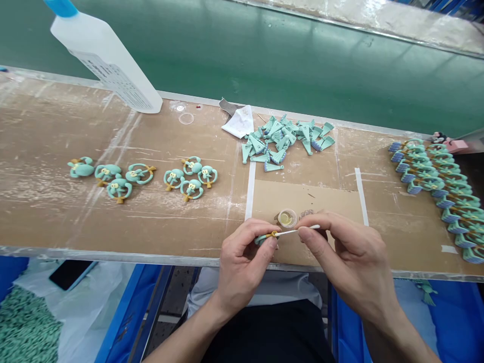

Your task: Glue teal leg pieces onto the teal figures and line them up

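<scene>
Swab (288, 232) gripped in right fingers (313, 243), long axis sideways, left end pointing at figurine (261, 239) pinched in left fingers (265, 251).

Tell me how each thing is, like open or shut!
White plastic bottle: blue cap on.
Small round clear cup: open, yellowish liquid inside.
Thin white swab: pinched by right hand.
Teal-and-orange figure: held in left hand.
Teal wedge-shaped pieces: loosely piled.
Blue-edged rectangular phone: screen dark.
</scene>
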Motion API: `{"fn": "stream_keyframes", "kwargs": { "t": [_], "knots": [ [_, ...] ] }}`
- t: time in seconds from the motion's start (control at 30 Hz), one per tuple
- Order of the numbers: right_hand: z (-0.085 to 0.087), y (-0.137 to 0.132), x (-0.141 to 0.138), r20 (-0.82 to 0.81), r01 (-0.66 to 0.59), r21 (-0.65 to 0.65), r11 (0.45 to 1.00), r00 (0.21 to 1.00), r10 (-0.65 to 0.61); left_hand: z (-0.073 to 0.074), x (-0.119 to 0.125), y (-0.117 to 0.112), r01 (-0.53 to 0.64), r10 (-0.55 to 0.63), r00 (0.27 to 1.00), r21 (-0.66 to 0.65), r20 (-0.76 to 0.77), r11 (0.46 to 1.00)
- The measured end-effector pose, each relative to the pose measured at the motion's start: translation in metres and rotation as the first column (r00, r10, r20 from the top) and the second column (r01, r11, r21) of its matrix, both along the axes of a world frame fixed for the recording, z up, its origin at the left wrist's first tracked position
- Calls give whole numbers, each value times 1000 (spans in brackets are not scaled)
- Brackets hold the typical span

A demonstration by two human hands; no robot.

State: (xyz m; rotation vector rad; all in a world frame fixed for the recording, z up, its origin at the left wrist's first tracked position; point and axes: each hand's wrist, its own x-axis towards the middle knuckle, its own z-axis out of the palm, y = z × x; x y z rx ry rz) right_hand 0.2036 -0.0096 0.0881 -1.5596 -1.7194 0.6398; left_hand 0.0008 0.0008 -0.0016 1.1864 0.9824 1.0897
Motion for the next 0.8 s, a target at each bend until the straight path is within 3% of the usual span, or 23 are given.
{"fn": "stream_keyframes", "kwargs": {
  "t": [0.8],
  "knots": [
    [-3, 2, -1, -25, 34, 0, 999, 999, -34, -2, -2, 2, 17, -15, 999, 69, -30, 997]
  ]
}}
